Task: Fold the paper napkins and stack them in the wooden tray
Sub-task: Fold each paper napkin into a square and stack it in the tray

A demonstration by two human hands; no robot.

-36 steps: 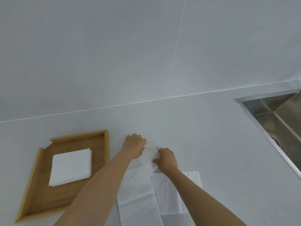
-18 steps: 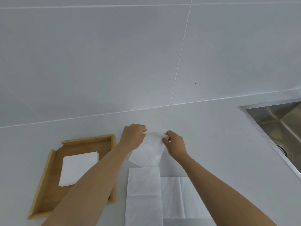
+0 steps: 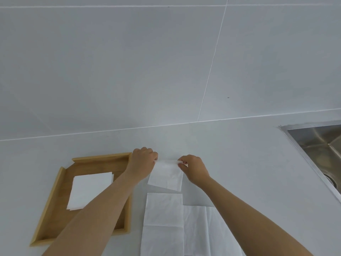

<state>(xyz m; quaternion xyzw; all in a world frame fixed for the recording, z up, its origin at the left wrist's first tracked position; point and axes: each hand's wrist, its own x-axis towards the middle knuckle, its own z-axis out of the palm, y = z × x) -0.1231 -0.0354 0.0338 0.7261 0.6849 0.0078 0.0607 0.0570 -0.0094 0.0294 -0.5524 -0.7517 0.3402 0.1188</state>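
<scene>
1. Here, the folded napkin (image 3: 166,175) hangs above the counter (image 3: 239,163), right of the wooden tray (image 3: 48,204); left hand (image 3: 143,163) and right hand (image 3: 193,169) each keep a narrow pinch grip on a top corner.
2. Judged light, limp and easily torn; corners or fold edge suit holding.
3. Tray holds stacked napkins (image 3: 90,190); their count is unclear.
4. Unfolded napkins (image 3: 164,218) run off the lower edge, partly under the forearms; the sink (image 3: 317,143) is cut off.

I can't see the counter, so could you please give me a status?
Left hand and right hand pinch napkin. Folded stack in tray. Nothing in the way.
</scene>
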